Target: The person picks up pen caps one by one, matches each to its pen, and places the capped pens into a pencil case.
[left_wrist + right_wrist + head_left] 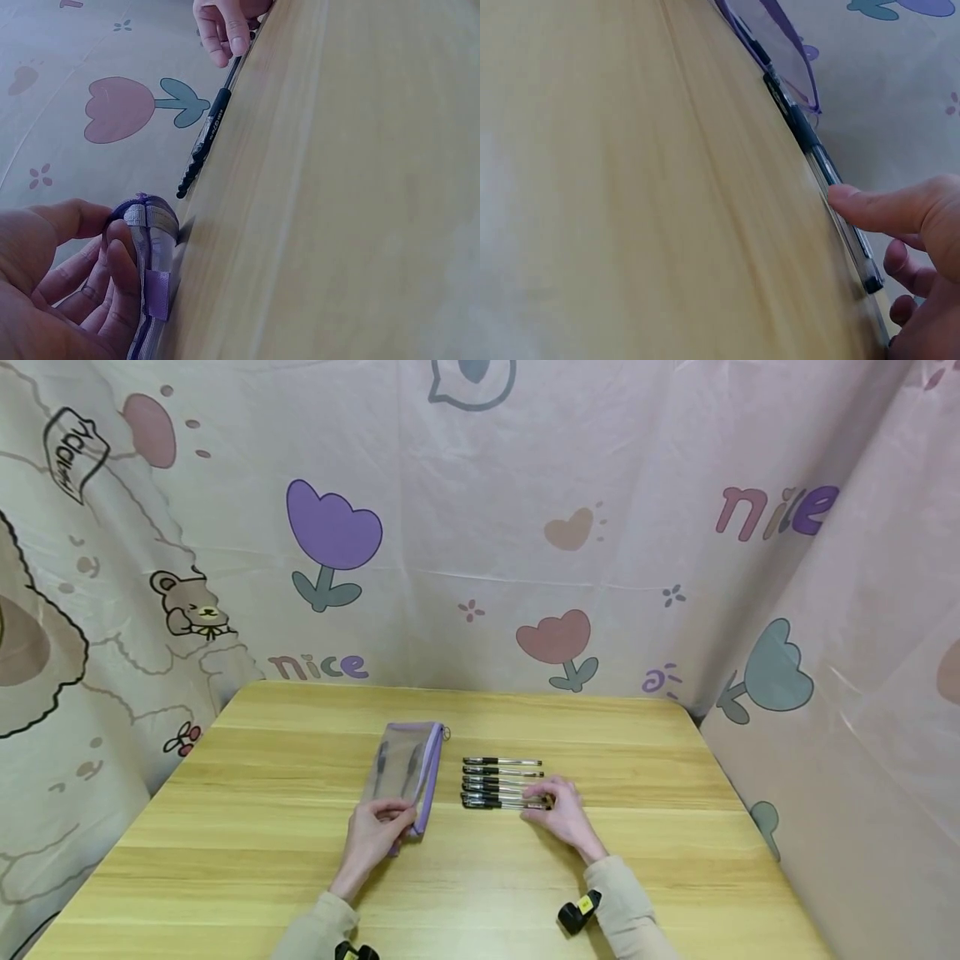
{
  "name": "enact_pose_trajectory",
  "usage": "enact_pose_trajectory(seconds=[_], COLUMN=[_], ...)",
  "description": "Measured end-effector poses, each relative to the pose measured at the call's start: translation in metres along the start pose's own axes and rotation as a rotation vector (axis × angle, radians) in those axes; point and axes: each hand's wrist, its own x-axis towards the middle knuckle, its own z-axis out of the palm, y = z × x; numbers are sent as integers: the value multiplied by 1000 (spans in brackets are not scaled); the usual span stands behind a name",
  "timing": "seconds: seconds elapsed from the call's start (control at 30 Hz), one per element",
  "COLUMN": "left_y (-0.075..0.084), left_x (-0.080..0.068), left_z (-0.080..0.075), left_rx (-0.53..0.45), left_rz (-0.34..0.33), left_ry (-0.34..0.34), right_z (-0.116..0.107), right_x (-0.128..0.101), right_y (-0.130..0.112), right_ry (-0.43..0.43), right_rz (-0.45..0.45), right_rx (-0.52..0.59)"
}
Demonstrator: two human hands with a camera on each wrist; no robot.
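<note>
A see-through pencil case (396,764) with purple trim and zipper lies left of centre, with dark pens showing inside. My left hand (377,833) pinches its near end between thumb and fingers, as the left wrist view shows up close on the case's end (154,232). To the right, several black-and-clear pens (491,783) lie in a row, their dark grips toward the case. At their right ends is my right hand (557,810), thumb and index finger curved about the nearest pens. In the right wrist view the thumb touches a pen (821,161).
The wooden table (247,827) reaches back to a printed curtain (465,527), which also hangs along the left and right sides. Black wrist cameras (579,912) are worn at the sleeves.
</note>
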Motion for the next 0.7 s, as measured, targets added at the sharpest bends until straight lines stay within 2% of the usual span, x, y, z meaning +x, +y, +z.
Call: enact_pose_trajectory(seconds=[0.3,0.5,0.7], left_y=[1,1,0], left_x=[0,0,0], left_z=[0,0,1], left_rx=[-2,0,0], left_rz=[-6,4,1], left_ry=[1,5,7], right_z=[8,10,13], right_x=[3,4,6], right_y=[-3,-6,-7], right_ry=[15,16,6], right_rz=[-14,-62,-51], right_rx=[-69,-114,-118])
